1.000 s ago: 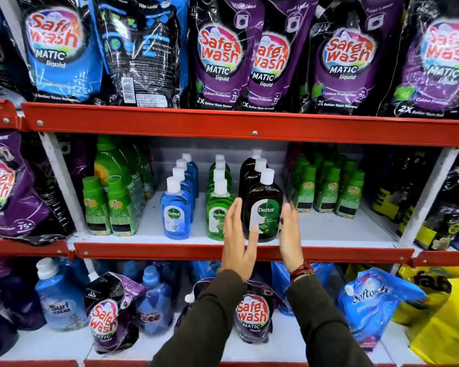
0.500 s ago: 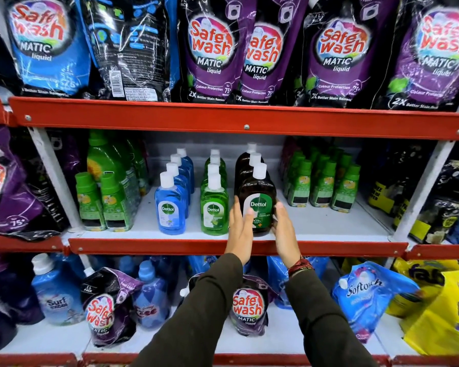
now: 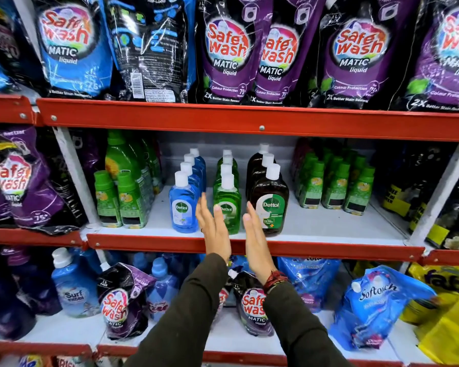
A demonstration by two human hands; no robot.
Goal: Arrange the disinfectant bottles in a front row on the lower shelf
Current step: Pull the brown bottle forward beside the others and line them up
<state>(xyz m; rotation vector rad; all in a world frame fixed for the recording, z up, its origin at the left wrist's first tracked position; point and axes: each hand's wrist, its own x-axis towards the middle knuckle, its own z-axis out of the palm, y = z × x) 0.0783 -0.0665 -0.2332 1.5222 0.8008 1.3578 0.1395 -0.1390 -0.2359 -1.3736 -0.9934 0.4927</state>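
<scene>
Three files of Dettol bottles stand on the white middle shelf (image 3: 329, 229). The front ones are a blue bottle (image 3: 182, 207), a green bottle (image 3: 228, 200) and a brown bottle (image 3: 272, 205), each with a white cap. My left hand (image 3: 214, 226) is flat and open, held upright between the blue and green bottles. My right hand (image 3: 256, 239) is flat and open too, between the green and brown bottles. The two palms face each other on either side of the green bottle, and I cannot tell whether they touch it. Neither hand grips anything.
Green-capped bottles (image 3: 119, 200) stand at the shelf's left, and more green bottles (image 3: 337, 186) at its right. Safe Wash pouches (image 3: 228, 49) fill the top shelf. Below are a Surf bottle (image 3: 73, 287), Safe Wash pouches (image 3: 122, 300) and a Softouch pouch (image 3: 376, 308). Red shelf edges (image 3: 249, 120) jut forward.
Both hands have let go of the brown bottle and moved left. They now flank the green bottle, fingers straight.
</scene>
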